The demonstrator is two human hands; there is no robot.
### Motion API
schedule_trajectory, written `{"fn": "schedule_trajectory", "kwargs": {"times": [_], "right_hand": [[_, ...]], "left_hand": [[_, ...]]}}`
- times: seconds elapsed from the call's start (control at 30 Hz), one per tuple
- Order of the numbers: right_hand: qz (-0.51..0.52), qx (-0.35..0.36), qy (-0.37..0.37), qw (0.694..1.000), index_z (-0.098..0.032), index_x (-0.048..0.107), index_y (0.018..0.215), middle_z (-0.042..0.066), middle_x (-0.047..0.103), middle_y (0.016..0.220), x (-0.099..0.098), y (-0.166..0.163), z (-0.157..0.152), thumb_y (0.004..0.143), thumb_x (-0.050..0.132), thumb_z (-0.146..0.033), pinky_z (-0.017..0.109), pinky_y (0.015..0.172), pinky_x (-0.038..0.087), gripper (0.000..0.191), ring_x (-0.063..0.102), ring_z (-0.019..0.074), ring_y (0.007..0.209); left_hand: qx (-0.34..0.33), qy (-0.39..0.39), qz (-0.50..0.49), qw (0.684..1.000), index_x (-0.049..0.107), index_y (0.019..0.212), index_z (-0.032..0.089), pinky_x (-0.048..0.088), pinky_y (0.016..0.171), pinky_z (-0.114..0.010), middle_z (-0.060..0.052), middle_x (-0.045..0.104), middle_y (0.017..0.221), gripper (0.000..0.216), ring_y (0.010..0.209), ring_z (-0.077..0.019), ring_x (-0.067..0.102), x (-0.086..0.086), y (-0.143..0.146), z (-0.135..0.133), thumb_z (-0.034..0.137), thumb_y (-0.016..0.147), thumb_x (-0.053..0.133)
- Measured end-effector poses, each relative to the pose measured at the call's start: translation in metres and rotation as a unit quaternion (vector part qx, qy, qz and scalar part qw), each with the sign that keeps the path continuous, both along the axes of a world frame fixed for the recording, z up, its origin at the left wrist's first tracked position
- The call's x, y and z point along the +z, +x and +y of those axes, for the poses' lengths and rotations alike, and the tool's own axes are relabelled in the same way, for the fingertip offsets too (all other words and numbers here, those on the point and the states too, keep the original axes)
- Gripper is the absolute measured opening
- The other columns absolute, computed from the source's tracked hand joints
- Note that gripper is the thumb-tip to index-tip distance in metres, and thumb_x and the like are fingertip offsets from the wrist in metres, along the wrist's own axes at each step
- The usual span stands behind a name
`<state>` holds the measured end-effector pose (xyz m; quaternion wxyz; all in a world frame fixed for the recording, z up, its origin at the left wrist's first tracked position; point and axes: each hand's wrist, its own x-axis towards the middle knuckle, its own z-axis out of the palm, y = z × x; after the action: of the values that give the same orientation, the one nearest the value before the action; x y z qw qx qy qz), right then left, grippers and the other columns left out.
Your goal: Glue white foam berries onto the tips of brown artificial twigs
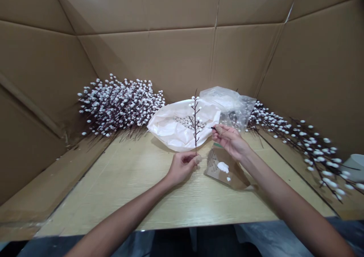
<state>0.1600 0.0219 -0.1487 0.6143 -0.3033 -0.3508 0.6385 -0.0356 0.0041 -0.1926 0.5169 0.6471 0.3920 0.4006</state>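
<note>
My left hand (183, 166) is closed round the bottom of a thin dark twig (195, 124) dotted with white beads, held upright over the wooden table (119, 188). My right hand (229, 137) pinches one dark side tip of that twig, just right of the stem. Behind the twig lies an open white plastic bag (170, 130) with loose white beads inside. Under my right wrist rests a clear sheet (224, 170) with blobs of white paste on it.
A pile of beaded twigs (119, 105) lies at the back left, another pile (298, 139) along the right side. A clear plastic bag (230, 101) sits behind the white one. Cardboard walls (176, 56) close in the table on three sides.
</note>
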Motion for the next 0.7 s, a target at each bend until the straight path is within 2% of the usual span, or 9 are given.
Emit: {"fn": "schedule_trajectory", "kwargs": {"times": [0.1, 0.3, 0.53, 0.7], "right_hand": [[0.008, -0.008, 0.003, 1.0, -0.016, 0.071, 0.069, 0.0, 0.064, 0.066, 0.0007, -0.0005, 0.0, 0.051, 0.087, -0.025, 0.017, 0.059, 0.051, 0.026, 0.056, 0.0073, 0.06], [0.012, -0.046, 0.006, 0.999, -0.015, 0.071, 0.066, 0.0, 0.065, 0.062, 0.0027, -0.0022, -0.0008, 0.043, 0.091, -0.028, 0.016, 0.058, 0.049, 0.033, 0.058, 0.0067, 0.059], [-0.082, -0.067, 0.047, 0.993, -0.016, 0.075, 0.077, 0.002, 0.07, 0.069, -0.0008, -0.0045, -0.0043, 0.052, 0.088, -0.034, 0.02, 0.064, 0.05, 0.034, 0.06, 0.0081, 0.061], [-0.164, -0.089, 0.066, 0.98, -0.015, 0.073, 0.074, 0.003, 0.07, 0.069, -0.0043, -0.0094, -0.0065, 0.055, 0.085, -0.038, 0.024, 0.064, 0.05, 0.032, 0.061, 0.0109, 0.061]], "left_hand": [[0.008, -0.003, 0.0, 1.0, 0.07, 0.076, 0.008, 0.047, 0.054, -0.022, -0.003, 0.062, 0.064, 0.039, 0.056, -0.0108, 0.052, 0.0021, 0.0002, -0.0008, 0.046, 0.07, 0.07], [0.014, -0.006, -0.002, 1.0, 0.07, 0.075, 0.007, 0.045, 0.054, -0.021, -0.002, 0.061, 0.063, 0.037, 0.055, -0.0098, 0.051, 0.0036, 0.0006, -0.0019, 0.044, 0.071, 0.07], [0.014, -0.015, -0.01, 1.0, 0.07, 0.074, 0.008, 0.045, 0.054, -0.021, -0.002, 0.061, 0.062, 0.038, 0.055, -0.0099, 0.05, 0.003, 0.0012, -0.0023, 0.046, 0.07, 0.07], [0.002, -0.01, -0.011, 1.0, 0.07, 0.074, 0.007, 0.045, 0.054, -0.021, -0.002, 0.061, 0.063, 0.034, 0.056, -0.0098, 0.051, 0.0034, 0.001, -0.0021, 0.041, 0.071, 0.069]]}}
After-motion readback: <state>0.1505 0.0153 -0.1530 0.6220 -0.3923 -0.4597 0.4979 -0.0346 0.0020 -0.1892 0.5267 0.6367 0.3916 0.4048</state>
